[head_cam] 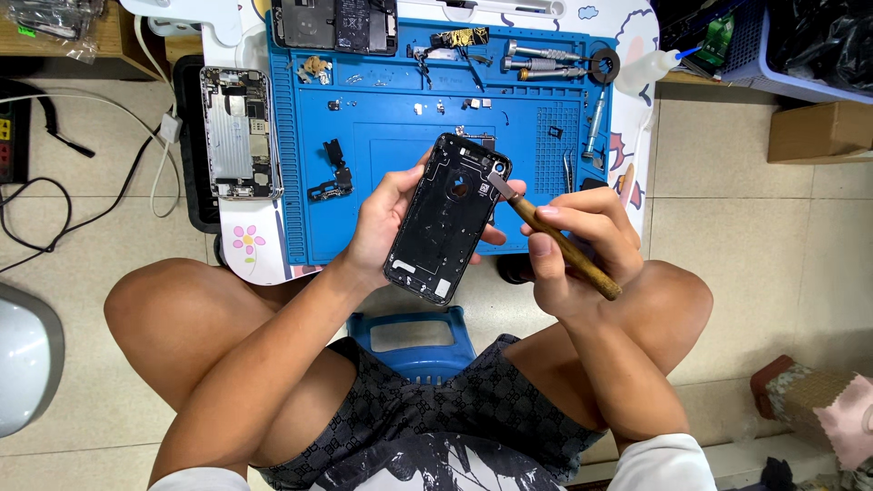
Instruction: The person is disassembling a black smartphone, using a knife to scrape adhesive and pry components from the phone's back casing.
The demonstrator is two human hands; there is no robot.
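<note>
- The left hand (386, 218) grips a black phone housing (447, 218) by its long edges, fingers wrapped behind it, and holds it tilted in the air above the knees, just in front of the blue work mat (382, 127).
- The right hand (582, 241) is closed around a scraper with a wooden handle (566, 247). Its flat metal tip rests on the upper right corner of the housing, next to the round camera opening.
- The housing looks empty inside (only small stickers and a few dark parts remain, too small to tell what they are).
- On the mat lie loose small parts, a black flex piece (333, 173), tweezers (569, 170) and several screwdrivers (544, 59) along the far edge. A silver phone chassis (239, 132) lies on the surface to the left of the mat, and an opened phone (335, 23) lies at the top.
- A small plastic bottle (647, 68) stands at the right edge of the surface, near cardboard boxes (818, 127) on the floor.
- What could go wrong, in my judgement: the tip is on a corner, so too much force may let it slip off and scratch the frame or hit the left fingers behind it.
- Since the housing is held only in the air, a hard push may twist it out of the grip, and it would fall on the blue stool (414, 336) or on the tiled floor (773, 255).
</note>
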